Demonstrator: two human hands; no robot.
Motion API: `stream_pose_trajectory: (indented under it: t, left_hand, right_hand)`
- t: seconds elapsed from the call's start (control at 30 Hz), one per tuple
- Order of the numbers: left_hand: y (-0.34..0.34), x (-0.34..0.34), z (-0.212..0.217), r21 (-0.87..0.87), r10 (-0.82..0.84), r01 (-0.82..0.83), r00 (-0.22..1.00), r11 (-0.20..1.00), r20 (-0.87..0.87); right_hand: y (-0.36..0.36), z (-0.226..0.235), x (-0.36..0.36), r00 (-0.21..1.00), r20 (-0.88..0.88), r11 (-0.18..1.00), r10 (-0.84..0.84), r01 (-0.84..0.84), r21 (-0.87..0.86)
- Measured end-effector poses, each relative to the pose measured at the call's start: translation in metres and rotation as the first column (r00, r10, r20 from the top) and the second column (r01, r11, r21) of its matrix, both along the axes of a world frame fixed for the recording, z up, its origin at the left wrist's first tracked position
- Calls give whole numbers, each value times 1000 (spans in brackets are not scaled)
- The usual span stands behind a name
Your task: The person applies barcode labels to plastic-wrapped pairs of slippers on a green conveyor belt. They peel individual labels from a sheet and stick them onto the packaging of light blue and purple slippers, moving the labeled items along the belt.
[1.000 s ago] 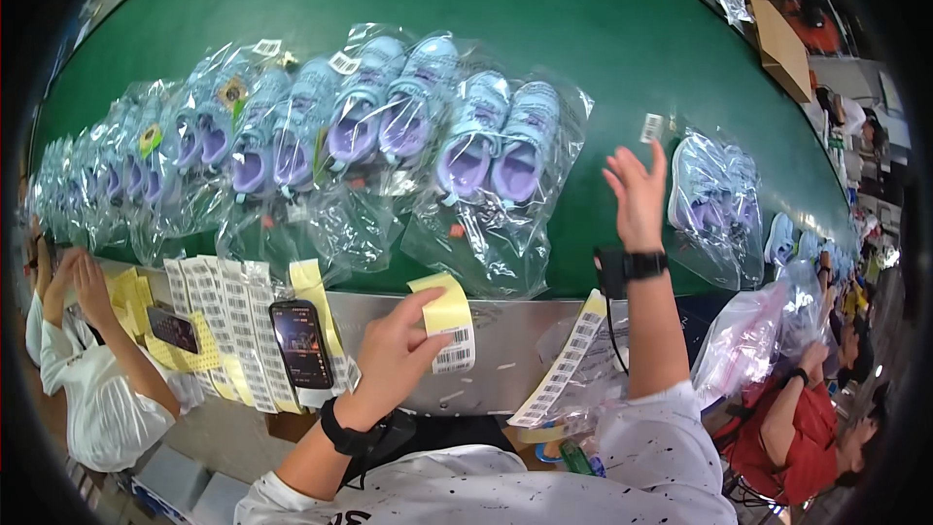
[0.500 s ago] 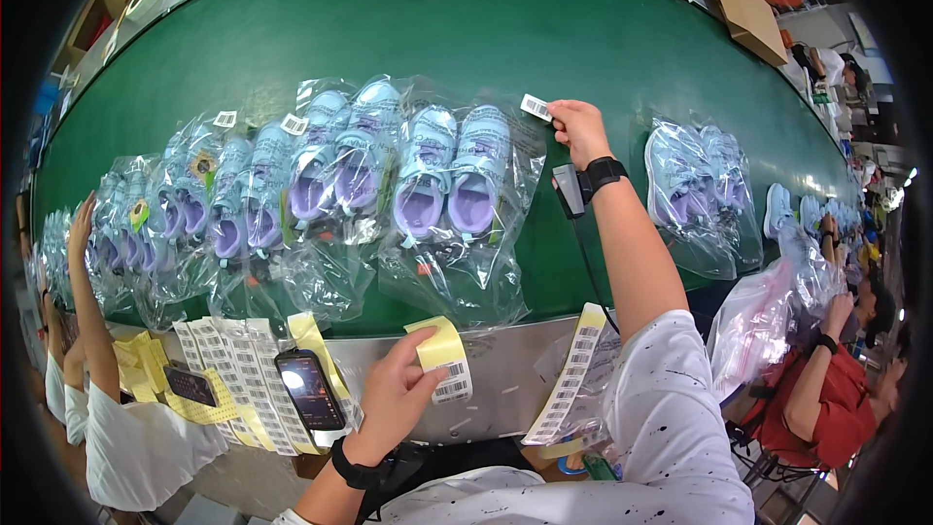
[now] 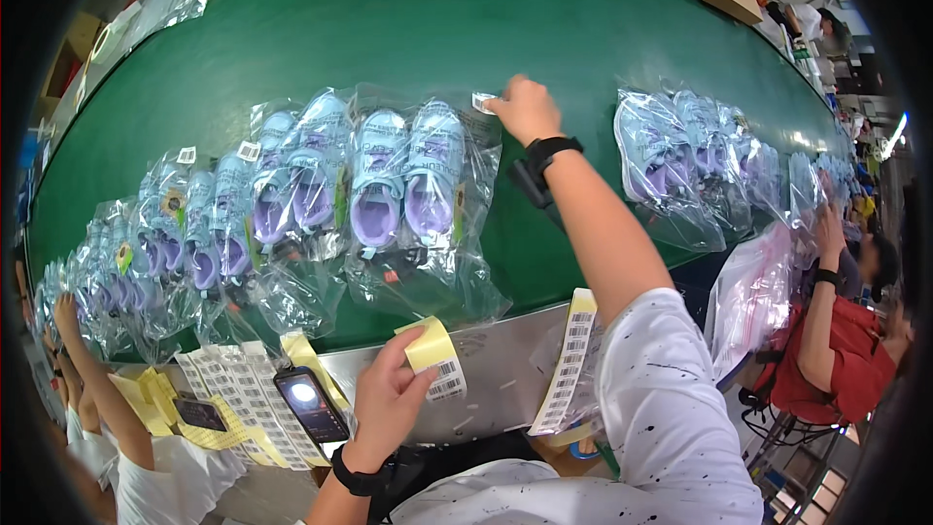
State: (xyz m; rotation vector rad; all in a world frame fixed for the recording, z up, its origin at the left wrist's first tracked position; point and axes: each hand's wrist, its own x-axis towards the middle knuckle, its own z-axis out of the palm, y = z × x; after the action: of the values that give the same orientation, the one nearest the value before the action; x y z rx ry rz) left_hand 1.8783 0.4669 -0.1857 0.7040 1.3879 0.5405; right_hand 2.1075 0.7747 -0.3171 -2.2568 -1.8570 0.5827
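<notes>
My left hand (image 3: 387, 401) is closed on a strip of barcode labels (image 3: 432, 348) with yellow backing, over the metal edge of the table. The strip curls, and its white printed end hangs down. Farther up, my right hand (image 3: 530, 111) has its fingertips on a small white barcode label (image 3: 483, 102). That label lies at the top right corner of a clear plastic bag (image 3: 476, 267). Inside the bag is a pair of light blue and purple shoes (image 3: 406, 175), toes pointing away from me. Whether the label is fully stuck down, I cannot tell.
More bagged shoes (image 3: 228, 204) line the green table (image 3: 389, 19) to the left, with others (image 3: 671, 151) at the right. Label sheets (image 3: 233, 384), a phone (image 3: 311, 403) and another label strip (image 3: 567, 360) lie along the near edge. Co-workers work on both sides.
My right hand has brought the label down to the bag's top right corner. My left hand still holds the strip. The shoes at both sides have shifted leftward in view.
</notes>
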Motion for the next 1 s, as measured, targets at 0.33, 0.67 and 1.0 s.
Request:
stream_pose_trajectory:
  t: [0.33, 0.67, 1.0]
  left_hand:
    - [-25, -14, -24, 164, -176, 193, 978, 967, -113]
    - [-35, -2, -40, 285, -20, 30, 999, 958, -38]
    - [-17, -20, -19, 492, 9, 109, 973, 864, -232]
  right_hand:
    - [-49, -27, 364, 968, 252, 966, -1, -64, 251]
    - [-90, -24, 163, 885, -446, 989, -132, 90, -115]
    - [-210, 109, -49, 770, -542, 940, 337, -241, 243]
